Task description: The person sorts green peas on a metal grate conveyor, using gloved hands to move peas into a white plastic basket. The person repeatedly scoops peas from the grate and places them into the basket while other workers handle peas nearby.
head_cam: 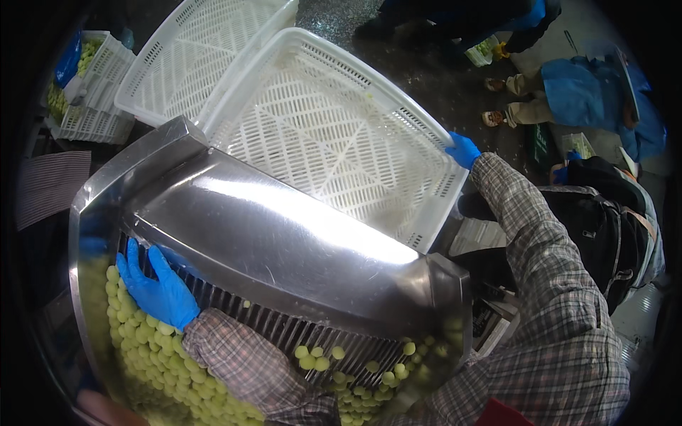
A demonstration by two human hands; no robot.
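Note:
My left hand (158, 292), in a blue glove, lies with fingers spread over loose round green fruit (154, 341) that look like grapes. Its fingertips reach the slotted grate (266, 325) inside a stainless steel hopper (277, 239). My right hand (462, 151), gloved likewise, grips the right corner of a white slatted plastic crate (335, 149). No fruit shows in that crate, which sits against the hopper's far steel edge. My left forearm hides part of the fruit and the grate. A smaller cluster of fruit (367, 396) lies at the grate's right end.
Another white crate (202, 58) stands beyond the first at upper left. Stacked crates of green fruit (96, 114) are at far left. A person in a blue apron (581, 90) stands at upper right. Nearer, a person in dark clothing (591, 229) is beside my right arm. The floor looks wet.

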